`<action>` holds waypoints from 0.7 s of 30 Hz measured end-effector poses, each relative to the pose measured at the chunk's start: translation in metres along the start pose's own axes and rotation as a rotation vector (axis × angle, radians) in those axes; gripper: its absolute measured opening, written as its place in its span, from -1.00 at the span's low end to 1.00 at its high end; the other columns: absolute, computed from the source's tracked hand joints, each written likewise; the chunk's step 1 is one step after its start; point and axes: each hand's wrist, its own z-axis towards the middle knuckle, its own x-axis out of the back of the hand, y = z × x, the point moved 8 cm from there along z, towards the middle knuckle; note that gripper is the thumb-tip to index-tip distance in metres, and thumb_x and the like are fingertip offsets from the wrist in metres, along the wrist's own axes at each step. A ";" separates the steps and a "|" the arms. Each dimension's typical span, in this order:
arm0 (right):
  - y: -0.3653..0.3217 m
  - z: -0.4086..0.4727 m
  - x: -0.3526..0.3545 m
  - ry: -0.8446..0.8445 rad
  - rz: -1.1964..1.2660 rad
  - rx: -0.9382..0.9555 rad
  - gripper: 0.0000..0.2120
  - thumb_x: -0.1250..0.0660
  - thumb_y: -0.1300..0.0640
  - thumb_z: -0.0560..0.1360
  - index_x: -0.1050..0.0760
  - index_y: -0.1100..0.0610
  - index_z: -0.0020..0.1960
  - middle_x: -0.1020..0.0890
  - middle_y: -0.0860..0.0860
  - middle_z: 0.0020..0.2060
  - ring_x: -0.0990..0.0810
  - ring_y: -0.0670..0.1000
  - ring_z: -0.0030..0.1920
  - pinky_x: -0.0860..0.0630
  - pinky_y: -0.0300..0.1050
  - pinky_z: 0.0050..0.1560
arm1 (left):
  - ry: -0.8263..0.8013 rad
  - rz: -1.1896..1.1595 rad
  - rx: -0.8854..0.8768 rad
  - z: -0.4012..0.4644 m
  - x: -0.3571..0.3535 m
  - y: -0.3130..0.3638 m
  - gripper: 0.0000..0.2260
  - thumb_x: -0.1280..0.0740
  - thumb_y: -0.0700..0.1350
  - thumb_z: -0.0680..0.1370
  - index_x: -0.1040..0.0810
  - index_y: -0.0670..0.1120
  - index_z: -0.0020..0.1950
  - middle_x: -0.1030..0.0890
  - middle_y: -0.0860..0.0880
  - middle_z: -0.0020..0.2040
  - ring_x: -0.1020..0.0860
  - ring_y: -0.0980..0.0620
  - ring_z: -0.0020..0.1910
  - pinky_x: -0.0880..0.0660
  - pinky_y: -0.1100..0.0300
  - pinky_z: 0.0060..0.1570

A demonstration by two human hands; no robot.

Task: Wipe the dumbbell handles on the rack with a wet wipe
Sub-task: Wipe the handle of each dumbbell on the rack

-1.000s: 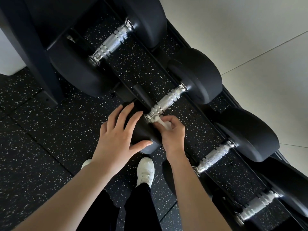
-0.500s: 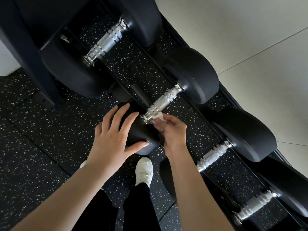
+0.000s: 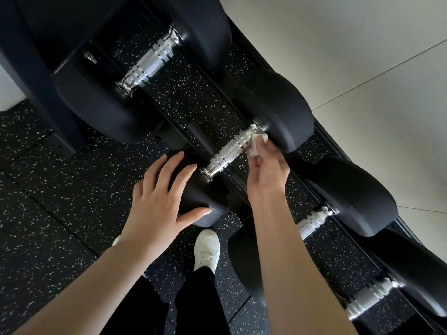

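While pinching wet wipe against knurled dumbbell handle with right hand — left hand flat, unclenched, bracing near head — risks snagging, tearing wipe.

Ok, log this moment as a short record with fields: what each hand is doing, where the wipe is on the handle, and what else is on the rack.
left hand: fingers spread, resting on the near black head of the dumbbell being wiped
right hand: pinches the wet wipe
wipe position: against the far end of the chrome handle, next to the far head
rack: holds four dumbbells in view, all with chrome handles
floor: black speckled rubber
also in view: white shoe
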 end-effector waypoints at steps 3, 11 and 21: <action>0.003 -0.001 0.000 -0.033 0.025 0.001 -0.90 -0.40 0.24 0.45 -0.55 0.21 -0.04 -0.64 0.13 -0.05 -0.62 0.06 0.04 -0.54 -0.07 0.18 | -0.001 -0.003 -0.003 0.000 0.000 0.000 -0.32 -0.13 0.34 0.43 -0.35 -0.05 0.42 -0.30 -0.07 0.47 -0.25 -0.17 0.43 -0.40 -0.19 0.14; 0.010 0.018 -0.007 -0.170 0.109 -0.050 -0.87 -0.34 0.32 0.48 -0.44 0.14 -0.07 -0.58 0.01 -0.21 -0.57 -0.08 -0.22 -0.55 -0.19 0.04 | -0.001 0.002 -0.009 -0.001 -0.001 0.000 -0.32 -0.13 0.35 0.44 -0.37 -0.04 0.42 -0.30 -0.06 0.47 -0.26 -0.15 0.43 -0.39 -0.19 0.15; 0.034 0.033 -0.011 -0.534 0.079 -0.145 -0.69 -0.51 0.19 0.33 -0.47 0.13 0.00 -0.42 0.17 0.13 -0.36 0.11 0.21 -0.18 0.02 0.44 | 0.053 -0.006 -0.020 -0.001 -0.003 -0.001 -0.32 -0.14 0.34 0.43 -0.36 -0.04 0.42 -0.30 -0.07 0.46 -0.26 -0.16 0.41 -0.38 -0.20 0.14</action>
